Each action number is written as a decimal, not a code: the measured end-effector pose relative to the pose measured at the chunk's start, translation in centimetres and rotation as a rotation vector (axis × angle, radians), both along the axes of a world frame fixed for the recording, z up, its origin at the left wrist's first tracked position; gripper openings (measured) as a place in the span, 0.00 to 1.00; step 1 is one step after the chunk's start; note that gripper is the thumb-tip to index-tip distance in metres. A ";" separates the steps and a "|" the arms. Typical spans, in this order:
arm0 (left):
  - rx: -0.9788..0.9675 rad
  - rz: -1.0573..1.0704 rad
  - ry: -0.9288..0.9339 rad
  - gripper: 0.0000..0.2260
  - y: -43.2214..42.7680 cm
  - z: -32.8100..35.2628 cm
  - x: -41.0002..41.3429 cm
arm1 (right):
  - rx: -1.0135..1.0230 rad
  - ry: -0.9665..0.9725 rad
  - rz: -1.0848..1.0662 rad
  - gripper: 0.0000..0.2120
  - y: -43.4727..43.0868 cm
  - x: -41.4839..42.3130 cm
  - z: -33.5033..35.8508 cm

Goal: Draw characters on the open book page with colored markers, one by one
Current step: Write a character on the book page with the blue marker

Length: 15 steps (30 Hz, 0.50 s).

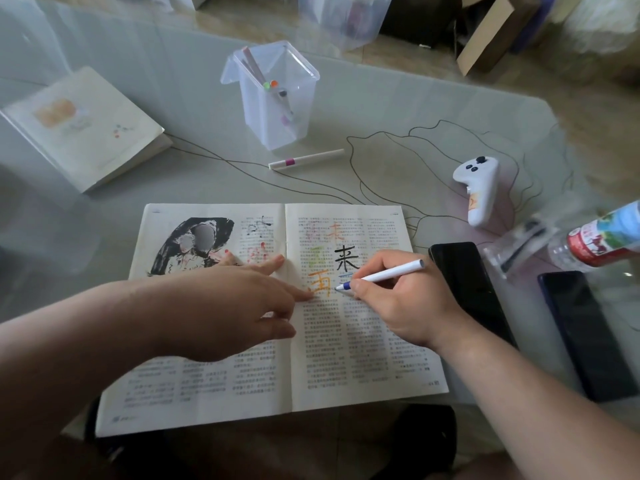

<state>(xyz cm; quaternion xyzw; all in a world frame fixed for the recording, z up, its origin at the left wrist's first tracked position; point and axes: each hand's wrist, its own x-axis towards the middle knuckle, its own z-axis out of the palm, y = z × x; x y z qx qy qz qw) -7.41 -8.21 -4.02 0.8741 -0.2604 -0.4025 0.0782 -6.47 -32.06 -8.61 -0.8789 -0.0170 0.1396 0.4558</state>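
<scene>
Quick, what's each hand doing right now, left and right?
Left hand: open, fingers straight, pressing on the open printed book.
Right hand: closed around the white blue-tipped marker, tip down on that book.

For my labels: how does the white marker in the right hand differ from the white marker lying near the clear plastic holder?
Pose: the white blue-tipped marker is tilted, tip on the open book's right page; the white pink-banded marker lies flat on the glass table. Hold: the right hand grips the blue-tipped one; nothing touches the pink-banded one. Both have slim white barrels.
</scene>
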 end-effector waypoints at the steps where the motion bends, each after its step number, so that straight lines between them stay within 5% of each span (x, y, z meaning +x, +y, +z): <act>1: 0.000 -0.003 -0.002 0.15 0.0 -0.1 0.0 | -0.016 -0.003 0.008 0.06 0.0 0.0 0.0; 15: -0.002 0.002 0.003 0.15 -0.1 0.1 0.0 | -0.022 -0.096 -0.103 0.08 -0.3 0.7 0.1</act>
